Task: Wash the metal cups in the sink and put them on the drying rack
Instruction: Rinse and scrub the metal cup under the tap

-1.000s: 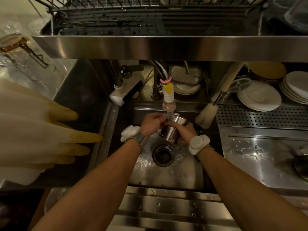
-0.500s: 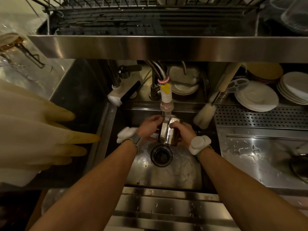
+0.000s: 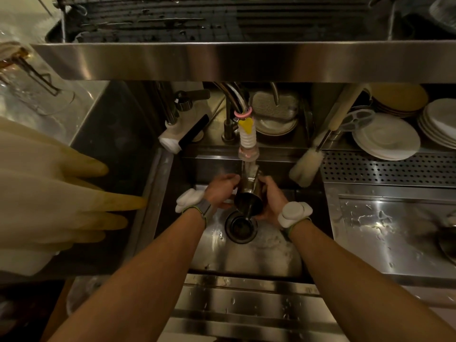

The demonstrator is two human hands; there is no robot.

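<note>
While pale yellow rubber gloves (image 3: 61, 201) fill the left edge of the frame, the left hand (image 3: 219, 191) grips a shiny cylindrical metal cup (image 3: 248, 196) at centre. The cup is tilted under the white ribbed faucet nozzle (image 3: 248, 141), above the steel sink (image 3: 246, 262). The right hand (image 3: 271, 201) clasps its other side. White round plates (image 3: 385, 137) sit at upper right.

The shiny cylindrical metal cup (image 3: 248, 196), rim-up under the white ribbed tap spout (image 3: 248, 141) 1.0 s ago, now lies tipped, dark round end toward the camera.
</note>
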